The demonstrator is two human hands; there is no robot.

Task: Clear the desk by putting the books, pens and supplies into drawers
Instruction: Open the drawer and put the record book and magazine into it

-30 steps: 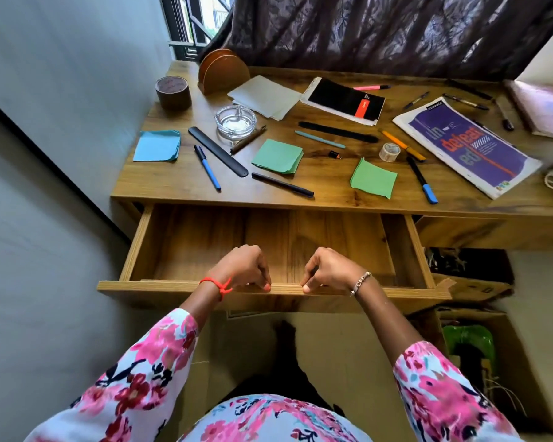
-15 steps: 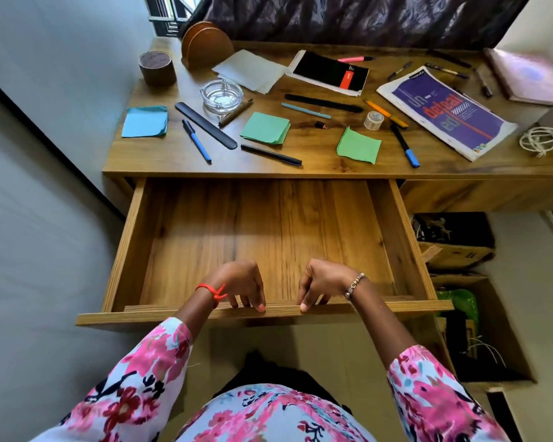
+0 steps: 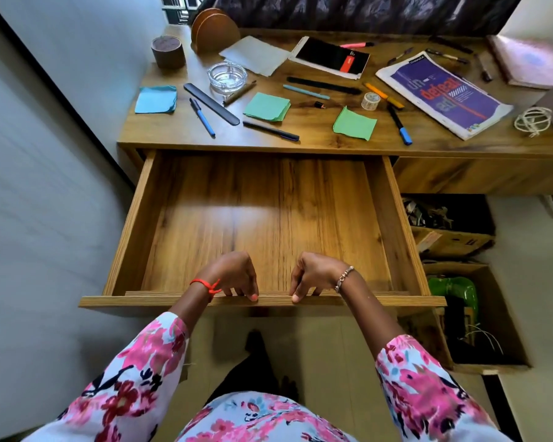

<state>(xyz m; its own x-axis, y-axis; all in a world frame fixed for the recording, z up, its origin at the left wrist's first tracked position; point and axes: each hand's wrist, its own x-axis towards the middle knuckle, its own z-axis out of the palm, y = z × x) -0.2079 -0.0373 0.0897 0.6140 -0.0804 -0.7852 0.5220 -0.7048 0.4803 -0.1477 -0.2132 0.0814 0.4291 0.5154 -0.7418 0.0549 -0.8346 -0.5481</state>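
A wide wooden drawer (image 3: 268,218) stands pulled far out of the desk (image 3: 173,135), and nothing lies inside it. My left hand (image 3: 233,275) and my right hand (image 3: 313,275) both curl over its front panel near the middle. On the desk top lie a black notebook (image 3: 329,57), a purple magazine (image 3: 444,90), a pink book (image 3: 527,60), several pens such as a blue pen (image 3: 202,117) and a black pen (image 3: 270,130), green sticky notes (image 3: 266,106), a blue pad (image 3: 156,99) and a tape roll (image 3: 370,100).
A glass ashtray (image 3: 227,77), a brown round box (image 3: 168,52), a wooden holder (image 3: 214,30) and a coiled white cord (image 3: 532,121) also sit on the desk. A grey wall runs along the left. Open shelves with boxes (image 3: 450,240) stand at the lower right.
The drawer has slid much further out toward me under both hands, so that its whole bottom now shows. The things on the desk have stayed where they were.
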